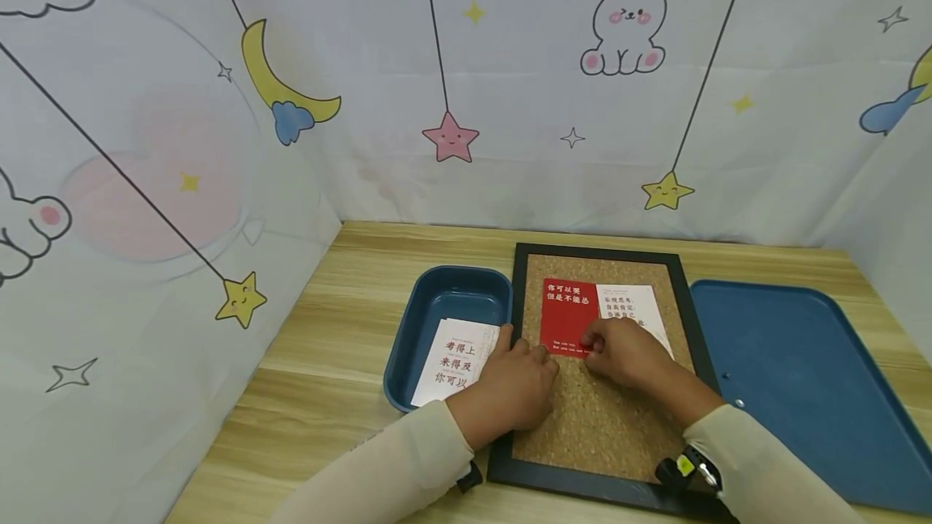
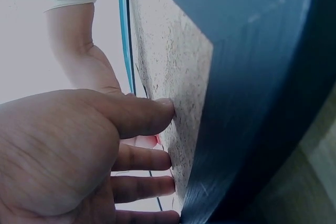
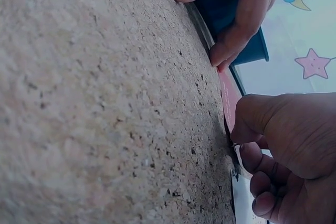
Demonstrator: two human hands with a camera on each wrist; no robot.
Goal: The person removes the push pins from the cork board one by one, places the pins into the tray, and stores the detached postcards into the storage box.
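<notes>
A cork board point(image 1: 575, 435) in a black frame lies on the table. A red card point(image 1: 565, 318) with white lettering lies flat on its upper part, and a white card point(image 1: 635, 296) sits right beside it. My right hand point(image 1: 629, 352) is at the red card's lower right corner, thumb and forefinger pinching a small pin point(image 3: 234, 144) that is mostly hidden by the fingertips. With fingers extended, my left hand point(image 1: 518, 382) rests across the board's left frame, fingertips touching the cork near the red card's lower left corner.
Left of the board stands a blue bin point(image 1: 400, 362) with white printed cards point(image 1: 451, 358) in it. A flat blue tray point(image 1: 808, 378) lies on the right, with small shiny tacks point(image 1: 739, 403) near its left edge. A patterned curtain point(image 1: 510, 184) hangs behind the table.
</notes>
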